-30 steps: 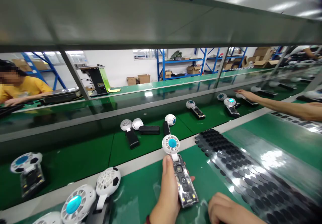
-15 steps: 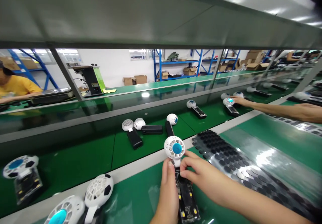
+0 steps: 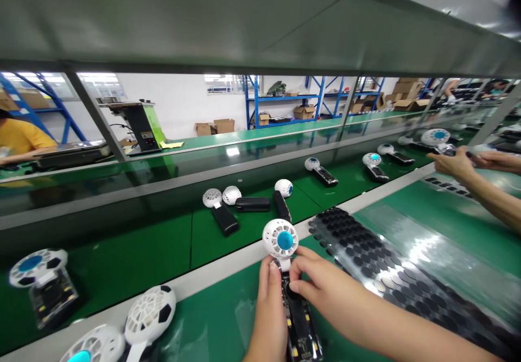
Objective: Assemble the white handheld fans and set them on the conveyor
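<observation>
A handheld fan (image 3: 280,239) stands tilted in front of me, with a white round head, a blue centre and a dark handle showing bare circuitry and small yellow parts. My left hand (image 3: 272,297) is closed round the handle's left side, its thumb near the neck. My right hand (image 3: 313,280) pinches at the upper handle, thumb and index finger on a small black disc (image 3: 293,287); its other fingers reach behind the fan head. A clear sheet of black round stickers (image 3: 358,248) lies to the right.
Several similar fans lie on the green conveyor belt (image 3: 138,242) beyond a pale rail. Two more fans, one with a white grille (image 3: 150,314), rest at the near left. At the right, a co-worker's hands (image 3: 458,164) hold another fan. A metal panel (image 3: 203,20) hangs overhead.
Fans on the belt have shifted slightly right. The co-worker has lifted a fan and drawn it to the right, with a second hand now in view. My hands keep nearly the same hold.
</observation>
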The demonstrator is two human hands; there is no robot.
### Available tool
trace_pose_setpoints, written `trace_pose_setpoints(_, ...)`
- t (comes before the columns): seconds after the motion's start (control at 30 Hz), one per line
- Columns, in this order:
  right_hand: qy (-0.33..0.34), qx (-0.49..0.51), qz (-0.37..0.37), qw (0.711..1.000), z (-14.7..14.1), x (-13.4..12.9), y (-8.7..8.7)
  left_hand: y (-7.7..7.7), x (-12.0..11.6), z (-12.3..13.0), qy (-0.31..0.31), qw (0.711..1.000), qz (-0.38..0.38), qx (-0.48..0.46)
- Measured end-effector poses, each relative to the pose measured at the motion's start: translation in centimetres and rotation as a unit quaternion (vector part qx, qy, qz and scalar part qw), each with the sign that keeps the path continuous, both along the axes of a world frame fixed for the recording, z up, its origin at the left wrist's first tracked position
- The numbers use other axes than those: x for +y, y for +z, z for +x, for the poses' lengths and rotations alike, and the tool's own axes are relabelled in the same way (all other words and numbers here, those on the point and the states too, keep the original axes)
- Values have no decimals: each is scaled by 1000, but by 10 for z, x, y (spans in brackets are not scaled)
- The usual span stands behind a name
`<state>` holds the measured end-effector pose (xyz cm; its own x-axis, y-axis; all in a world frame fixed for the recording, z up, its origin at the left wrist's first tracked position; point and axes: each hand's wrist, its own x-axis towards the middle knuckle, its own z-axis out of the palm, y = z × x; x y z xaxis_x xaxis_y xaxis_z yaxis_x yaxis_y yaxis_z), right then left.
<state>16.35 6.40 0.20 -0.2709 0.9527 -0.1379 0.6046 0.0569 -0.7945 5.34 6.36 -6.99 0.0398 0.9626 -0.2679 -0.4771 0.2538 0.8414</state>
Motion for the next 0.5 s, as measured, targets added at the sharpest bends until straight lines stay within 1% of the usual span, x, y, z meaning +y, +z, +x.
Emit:
trace_pose_setpoints(0.1, 3, 11, 3, 1000, 0, -1, -1, 2, -1, 3, 34, 999, -10, 6)
trace_pose_setpoints(0.17, 2, 9, -1, 1000, 0, -1, -1, 5, -2, 4, 45, 999, -6, 11)
trace_pose_setpoints(0.33, -7, 6, -3, 1000, -2, -3, -1, 13, -3, 3, 43, 999, 0, 19)
trace_pose_setpoints(0.5, -46, 36, 32, 998, -6, -8, -11, 11, -4, 4, 35, 999, -7, -16)
